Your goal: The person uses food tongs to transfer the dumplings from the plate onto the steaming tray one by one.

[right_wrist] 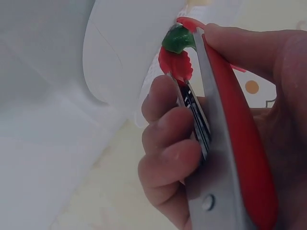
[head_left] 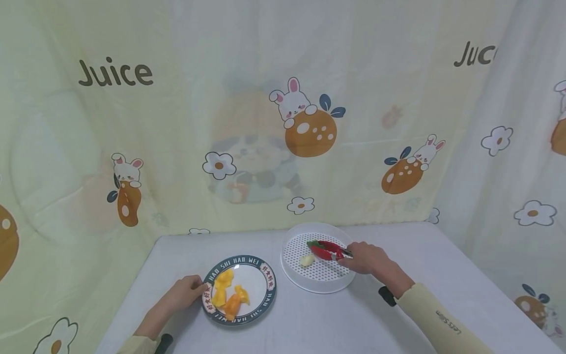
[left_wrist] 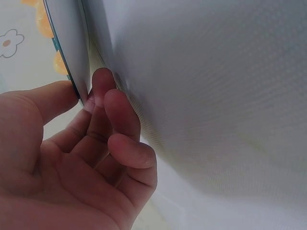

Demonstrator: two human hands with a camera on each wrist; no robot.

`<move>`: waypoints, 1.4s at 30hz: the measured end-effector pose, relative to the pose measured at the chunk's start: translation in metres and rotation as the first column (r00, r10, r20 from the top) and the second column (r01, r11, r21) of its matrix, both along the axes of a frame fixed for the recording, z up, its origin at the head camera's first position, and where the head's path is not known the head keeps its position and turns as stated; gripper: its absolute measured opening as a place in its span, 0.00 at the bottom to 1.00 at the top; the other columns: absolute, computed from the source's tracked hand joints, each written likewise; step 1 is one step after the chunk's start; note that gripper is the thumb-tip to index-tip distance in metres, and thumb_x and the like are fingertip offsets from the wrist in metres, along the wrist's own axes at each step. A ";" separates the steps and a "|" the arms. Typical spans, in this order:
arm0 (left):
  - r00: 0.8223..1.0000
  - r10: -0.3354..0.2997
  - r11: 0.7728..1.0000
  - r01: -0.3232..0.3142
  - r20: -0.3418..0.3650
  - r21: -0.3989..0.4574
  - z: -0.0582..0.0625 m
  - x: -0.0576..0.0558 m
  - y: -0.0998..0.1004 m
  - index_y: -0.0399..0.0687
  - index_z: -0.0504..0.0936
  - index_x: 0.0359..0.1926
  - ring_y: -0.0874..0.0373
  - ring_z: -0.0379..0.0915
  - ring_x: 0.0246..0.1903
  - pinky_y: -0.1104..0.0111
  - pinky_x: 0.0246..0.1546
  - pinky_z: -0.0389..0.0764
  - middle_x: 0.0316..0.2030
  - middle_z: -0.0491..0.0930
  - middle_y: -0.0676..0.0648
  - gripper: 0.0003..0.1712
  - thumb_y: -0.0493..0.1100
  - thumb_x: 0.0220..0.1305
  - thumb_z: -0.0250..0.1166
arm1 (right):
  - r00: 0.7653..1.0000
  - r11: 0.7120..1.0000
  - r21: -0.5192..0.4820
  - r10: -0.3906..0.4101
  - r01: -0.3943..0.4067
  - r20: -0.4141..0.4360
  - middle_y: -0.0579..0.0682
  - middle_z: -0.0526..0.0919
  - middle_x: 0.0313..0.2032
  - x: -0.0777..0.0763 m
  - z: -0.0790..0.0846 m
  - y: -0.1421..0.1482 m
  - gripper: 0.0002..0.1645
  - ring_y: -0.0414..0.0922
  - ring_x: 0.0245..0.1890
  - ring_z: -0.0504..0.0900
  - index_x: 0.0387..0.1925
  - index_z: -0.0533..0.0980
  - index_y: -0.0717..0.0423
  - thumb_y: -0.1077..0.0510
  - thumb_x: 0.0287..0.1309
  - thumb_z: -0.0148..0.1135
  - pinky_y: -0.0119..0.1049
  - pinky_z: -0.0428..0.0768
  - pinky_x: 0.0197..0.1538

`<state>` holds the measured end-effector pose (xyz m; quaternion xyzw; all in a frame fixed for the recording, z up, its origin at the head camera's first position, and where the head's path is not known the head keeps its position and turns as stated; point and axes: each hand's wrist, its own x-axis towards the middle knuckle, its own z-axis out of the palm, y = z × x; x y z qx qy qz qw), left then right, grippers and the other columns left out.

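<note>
On the left, my left hand (head_left: 183,293) pinches the rim of a round plate (head_left: 256,290) with a dark green lettered border. In the left wrist view the thumb lies on the plate's upper side and fingers are beneath it. Several yellow and orange pieces (head_left: 224,279) lie on the plate. My right hand (head_left: 367,258) grips red-and-metal tongs (head_left: 325,254) over a white perforated round basket (head_left: 293,270). Between the red tips of the tongs is a green piece (right_wrist: 177,39), like pepper. A pale garlic-like piece (head_left: 307,260) lies in the basket.
A white cloth covers the table (head_left: 305,324). Behind it hangs a pale curtain (head_left: 362,59) printed with rabbits, oranges and flowers. The basket stands near the table's back edge, just right of the plate.
</note>
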<state>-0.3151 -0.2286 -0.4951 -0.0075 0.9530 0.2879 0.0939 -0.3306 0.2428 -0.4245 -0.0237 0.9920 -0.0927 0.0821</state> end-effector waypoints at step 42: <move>1.000 0.003 1.000 -0.003 0.012 0.001 0.003 -0.001 -0.001 0.44 0.79 0.34 0.57 0.70 0.31 0.66 0.33 0.74 0.28 0.77 0.49 0.10 0.46 0.70 0.61 | 0.963 0.955 -0.171 0.258 -0.242 0.079 0.45 0.82 0.40 0.067 -0.018 -0.122 0.40 0.41 0.35 0.74 0.59 0.76 0.49 0.34 0.49 0.73 0.37 0.77 0.37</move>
